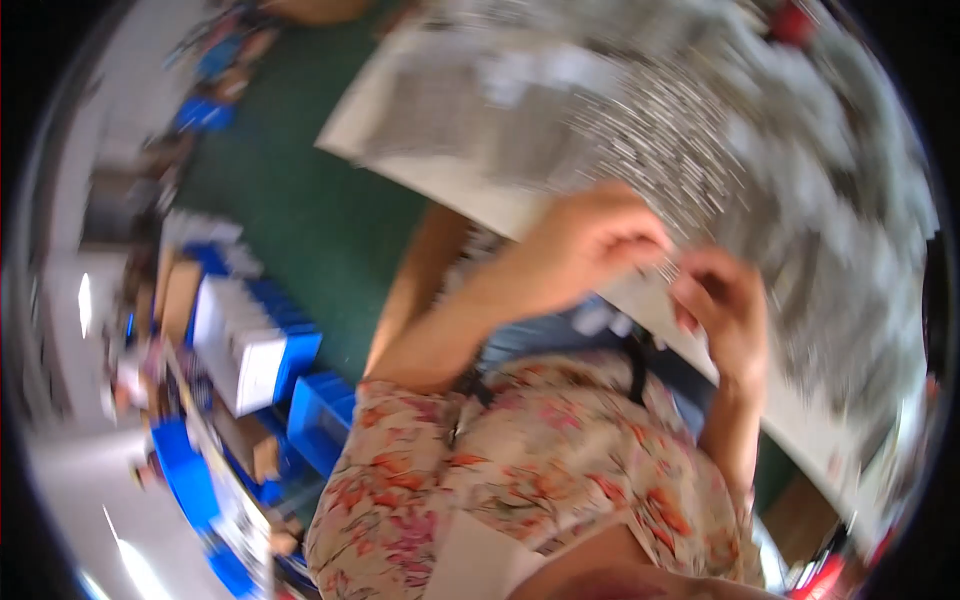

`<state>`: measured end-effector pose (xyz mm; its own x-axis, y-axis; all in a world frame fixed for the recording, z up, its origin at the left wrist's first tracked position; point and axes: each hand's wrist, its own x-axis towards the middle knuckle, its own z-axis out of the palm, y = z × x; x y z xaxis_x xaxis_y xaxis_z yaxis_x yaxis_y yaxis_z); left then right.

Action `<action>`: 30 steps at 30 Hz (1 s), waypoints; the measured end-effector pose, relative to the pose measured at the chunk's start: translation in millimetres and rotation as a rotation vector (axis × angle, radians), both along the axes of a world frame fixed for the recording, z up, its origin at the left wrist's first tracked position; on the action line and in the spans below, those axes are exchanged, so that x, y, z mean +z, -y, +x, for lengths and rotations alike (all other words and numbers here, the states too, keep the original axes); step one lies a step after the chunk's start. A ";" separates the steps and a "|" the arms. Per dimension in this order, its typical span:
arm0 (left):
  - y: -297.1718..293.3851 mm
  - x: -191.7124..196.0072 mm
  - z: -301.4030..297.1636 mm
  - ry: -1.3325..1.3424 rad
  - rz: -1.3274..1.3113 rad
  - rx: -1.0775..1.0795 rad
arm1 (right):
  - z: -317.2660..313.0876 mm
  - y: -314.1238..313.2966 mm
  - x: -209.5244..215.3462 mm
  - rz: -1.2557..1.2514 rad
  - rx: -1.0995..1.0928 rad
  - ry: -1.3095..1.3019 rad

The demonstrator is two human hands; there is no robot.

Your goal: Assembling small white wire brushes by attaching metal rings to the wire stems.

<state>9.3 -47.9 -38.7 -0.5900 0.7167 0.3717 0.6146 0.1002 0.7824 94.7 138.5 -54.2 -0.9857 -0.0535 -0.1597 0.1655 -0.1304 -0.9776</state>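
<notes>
My left hand is raised over the near edge of a white table, its fingers bent into a pinch. Close beside it, my right hand curls its fingers with thumb and fingertips together. A faint shiny glint shows between the two hands, but motion blur hides what they hold. Just beyond them, a heap of small shiny metal pieces is spread on the table. Grey-white, bag-like bundles lie around this heap.
A red item sits at the far right of the table. Down on the left are blue bins and a blue-and-white box, by a green floor. Cartons stand at the lower right.
</notes>
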 end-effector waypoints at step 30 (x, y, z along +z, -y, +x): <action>123.8 26.1 116.9 0.565 0.239 0.639 | -8.4 117.5 17.2 -0.062 0.600 -0.077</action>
<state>126.1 -171.7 -12.6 -0.9918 0.1280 0.0010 0.0122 0.0867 0.9962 86.3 20.9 -37.0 -0.7891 -0.6105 -0.0674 0.1565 -0.0938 -0.9832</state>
